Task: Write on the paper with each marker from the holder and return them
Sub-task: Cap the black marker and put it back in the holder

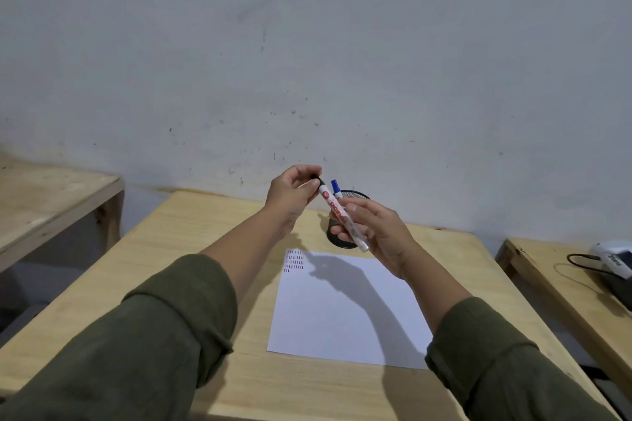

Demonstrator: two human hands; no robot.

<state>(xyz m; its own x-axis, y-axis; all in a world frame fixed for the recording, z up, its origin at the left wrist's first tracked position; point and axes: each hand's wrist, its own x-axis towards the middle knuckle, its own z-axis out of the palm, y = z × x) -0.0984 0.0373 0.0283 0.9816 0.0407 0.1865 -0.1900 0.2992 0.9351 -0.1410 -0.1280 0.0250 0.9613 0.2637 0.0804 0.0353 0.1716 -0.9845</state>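
From the head camera, both hands are raised above the far middle of the wooden counter (191, 287). The right hand (383, 236) has its fingers curled round the barrel of a white marker (345, 220) with red lettering, held tilted, its lower end toward the paper and its upper end toward the left hand. The left hand (294, 193) pinches the marker's black cap (316, 178) at that upper end between thumb and fingertips; whether the cap is seated or partly off cannot be told.

Just behind the hands stands a black mesh holder (337, 236), near the counter's far edge and largely hidden by the right hand's fingers. A blue-capped marker (336, 189) stands upright in it, beside the held marker.

The white paper (345, 311) lies flat on the counter nearer the person, beyond the holder's base, with rows of short red and dark marks (294, 261) in its far left corner. The arms' shadow falls across its middle. Bare wood lies left of the sheet and along the near edge, under the green sleeves (164, 345).

A second wooden bench (51, 202) stands to the left across a gap. Another counter (561, 287) at the right carries a white and black device (615, 260) with a dark cord (578, 261). A scuffed grey wall (307, 44) closes the far side.
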